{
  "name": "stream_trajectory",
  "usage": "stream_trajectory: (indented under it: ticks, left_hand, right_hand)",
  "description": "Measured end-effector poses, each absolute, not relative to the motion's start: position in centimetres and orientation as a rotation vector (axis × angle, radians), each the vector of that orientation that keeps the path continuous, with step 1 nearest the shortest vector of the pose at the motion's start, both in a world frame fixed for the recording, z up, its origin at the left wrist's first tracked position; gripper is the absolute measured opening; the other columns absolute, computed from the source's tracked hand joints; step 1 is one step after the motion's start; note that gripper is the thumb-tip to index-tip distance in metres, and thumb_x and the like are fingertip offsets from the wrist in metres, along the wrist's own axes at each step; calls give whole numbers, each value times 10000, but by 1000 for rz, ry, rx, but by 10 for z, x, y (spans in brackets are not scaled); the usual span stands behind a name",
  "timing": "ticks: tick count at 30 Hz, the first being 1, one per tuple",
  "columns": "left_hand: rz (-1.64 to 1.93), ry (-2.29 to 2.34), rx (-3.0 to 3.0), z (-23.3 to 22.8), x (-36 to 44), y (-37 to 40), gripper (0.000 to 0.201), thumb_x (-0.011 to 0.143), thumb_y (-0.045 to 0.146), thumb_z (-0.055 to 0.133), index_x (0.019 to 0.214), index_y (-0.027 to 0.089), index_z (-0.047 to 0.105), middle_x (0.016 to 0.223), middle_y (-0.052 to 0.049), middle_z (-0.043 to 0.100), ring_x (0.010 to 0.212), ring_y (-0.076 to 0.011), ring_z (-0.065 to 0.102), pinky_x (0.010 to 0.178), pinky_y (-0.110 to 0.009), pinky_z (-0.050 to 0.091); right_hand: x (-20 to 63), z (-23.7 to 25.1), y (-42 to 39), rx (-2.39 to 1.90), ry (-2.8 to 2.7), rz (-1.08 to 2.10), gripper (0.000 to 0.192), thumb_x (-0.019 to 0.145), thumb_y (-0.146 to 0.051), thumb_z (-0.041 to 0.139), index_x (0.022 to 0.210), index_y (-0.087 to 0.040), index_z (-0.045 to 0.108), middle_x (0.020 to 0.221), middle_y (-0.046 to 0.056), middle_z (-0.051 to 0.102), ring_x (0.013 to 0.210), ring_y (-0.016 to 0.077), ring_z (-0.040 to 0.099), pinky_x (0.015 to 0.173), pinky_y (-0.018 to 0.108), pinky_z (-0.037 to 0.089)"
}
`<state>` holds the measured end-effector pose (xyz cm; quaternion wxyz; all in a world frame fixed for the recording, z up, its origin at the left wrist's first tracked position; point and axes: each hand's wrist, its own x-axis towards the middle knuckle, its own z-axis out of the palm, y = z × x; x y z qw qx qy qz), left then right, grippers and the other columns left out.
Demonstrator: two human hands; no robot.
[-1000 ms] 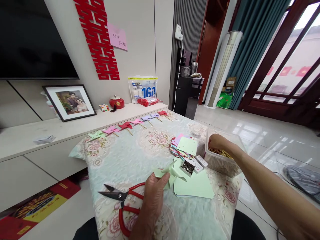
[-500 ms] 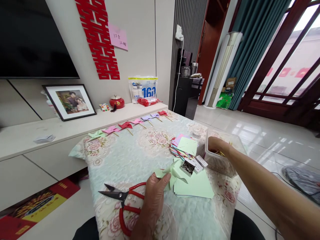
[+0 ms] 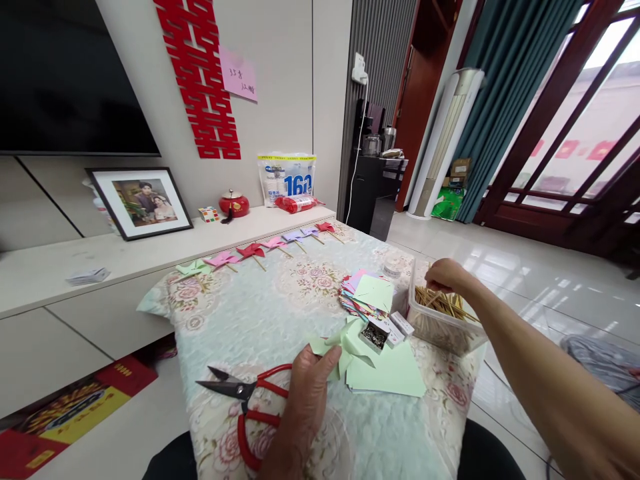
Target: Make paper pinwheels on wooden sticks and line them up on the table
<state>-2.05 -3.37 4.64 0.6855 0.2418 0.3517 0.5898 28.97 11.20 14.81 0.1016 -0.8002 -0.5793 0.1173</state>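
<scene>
Pinching a thin wooden stick (image 3: 434, 297) above the clear tub (image 3: 440, 328) at the table's right edge, right hand (image 3: 447, 275) fingers stay narrow; left hand (image 3: 307, 393) thumb pins the light, flimsy green pinwheel (image 3: 340, 347); grip the stick mid-length, as it likely snaps easily.

White wall (image 3: 280, 80) with dark TV (image 3: 65, 73) and red paper cutout (image 3: 200, 80). Long low cabinet (image 3: 75, 280) beneath. Glossy tile floor (image 3: 500, 260). Teal curtain (image 3: 505, 93), wood-framed windows (image 3: 590, 133), bright daylight.
</scene>
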Motion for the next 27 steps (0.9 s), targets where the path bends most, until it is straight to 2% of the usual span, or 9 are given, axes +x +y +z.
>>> stream_trajectory:
  ticks: [3, 6, 9, 13, 16, 21, 24, 27]
  left_hand:
    - [1324, 768, 551, 47, -20, -34, 301, 602, 285, 864, 849, 161, 743, 788, -57, 779, 809, -255, 720, 788, -338, 532]
    - [1330, 741, 545, 48, -21, -34, 286, 608, 293, 857, 835, 173, 731, 749, -40, 763, 767, -231, 707, 744, -313, 525]
    - [1367, 724, 503, 47, -25, -34, 279, 596, 278, 868, 803, 191, 702, 748, -9, 750, 709, -177, 676, 716, -276, 506]
    - [1367, 679, 578, 43, -30, -36, 244, 612, 271, 866, 774, 180, 707, 699, 2, 711, 671, -146, 627, 711, -262, 477]
    - [1333, 607, 668, 41, -30, -38, 211, 621, 284, 863, 732, 175, 721, 653, 1, 684, 631, -144, 593, 679, -270, 460]
    - [1287, 670, 822, 42, -27, -40, 198, 639, 289, 857, 710, 147, 739, 628, 3, 653, 594, -114, 531, 605, -234, 399]
    - [1343, 736, 811, 42, -26, -38, 217, 643, 306, 852, 729, 147, 730, 630, 4, 661, 613, -123, 552, 634, -244, 425]
    - [1425, 827, 746, 39, -25, -35, 267, 611, 327, 868, 741, 155, 711, 621, 11, 677, 588, -123, 563, 609, -241, 441]
  right_hand:
    - [283, 175, 94, -2293, -1567, 281, 154, 879, -233, 621, 811, -107, 677, 729, 75, 707, 643, 164, 671, 536, 240, 481]
    - [254, 187, 63, -2059, -1549, 303, 173, 845, -288, 570, 773, -155, 655, 672, 45, 695, 601, 134, 643, 503, 208, 438]
    - [205, 171, 30, -1450, -1589, 899, 129, 711, -292, 654, 690, -171, 617, 588, 10, 633, 463, 105, 540, 432, 210, 359]
    - [142, 124, 6, -1326, -1584, 1342, 145, 688, -296, 673, 675, -186, 579, 473, -51, 529, 416, 91, 475, 421, 200, 287]
    - [118, 100, 2, -1196, -1538, 1446, 194, 689, -319, 701, 645, -180, 572, 528, -51, 525, 459, 81, 443, 461, 210, 291]
    - [115, 88, 2, -1120, -1457, 1472, 284, 688, -387, 767, 634, -167, 595, 583, -33, 523, 545, 96, 429, 512, 223, 301]
    - [123, 81, 3, -1156, -1378, 1467, 372, 726, -515, 751, 775, -159, 652, 665, -8, 592, 545, 105, 459, 530, 239, 330]
    - [134, 80, -1, -1136, -1337, 1400, 502, 836, -638, 603, 938, -154, 691, 807, 49, 673, 632, 146, 556, 614, 277, 398]
